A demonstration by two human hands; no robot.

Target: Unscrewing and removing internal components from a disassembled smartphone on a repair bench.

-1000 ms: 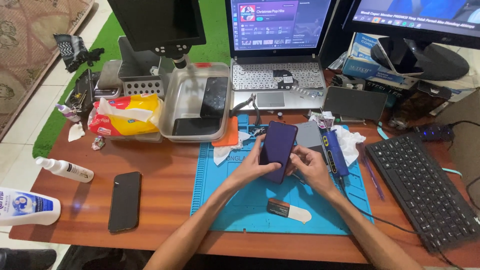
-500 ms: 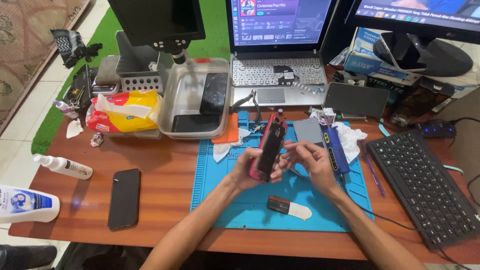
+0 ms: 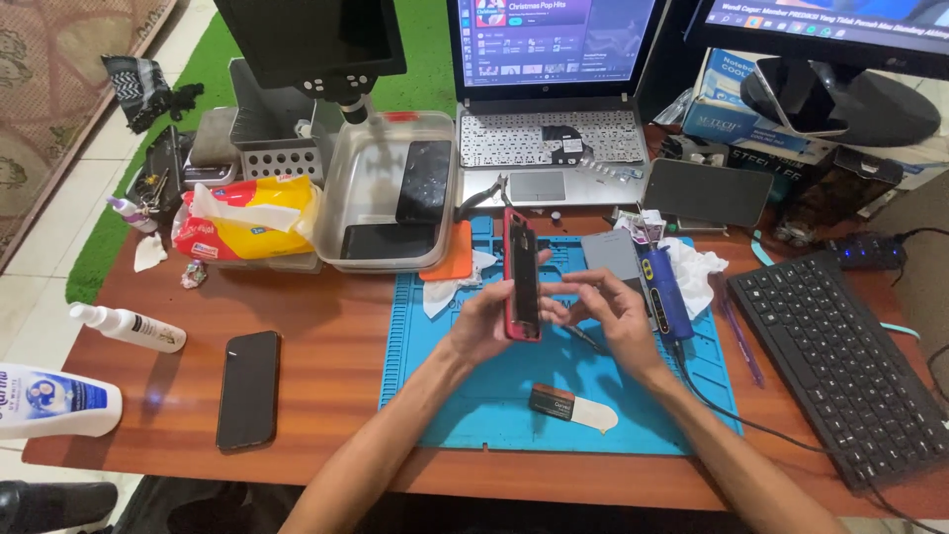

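My left hand (image 3: pixel 486 321) grips a phone in a red case (image 3: pixel 521 277), held on edge above the blue work mat (image 3: pixel 465 396). Fingers of my right hand (image 3: pixel 608 309) rest against the phone's right side, pinching at it near the middle. Just right of the hands lie a grey flat panel (image 3: pixel 611 253) and a blue pen-shaped tool (image 3: pixel 667 293). A small dark and white spudger-like card (image 3: pixel 571 407) sits on the mat below the hands.
A black phone (image 3: pixel 248 388) lies on the wooden desk (image 3: pixel 326 326) at left, with a spray bottle (image 3: pixel 129 326) and a white bottle (image 3: pixel 54 400). A clear tub (image 3: pixel 390 193), laptop (image 3: pixel 554 148), tablet (image 3: pixel 710 193) and black keyboard (image 3: pixel 840 356) ring the mat.
The phone has been turned from facing me with its dark back to standing on edge, and my right hand's fingers shifted to its side.
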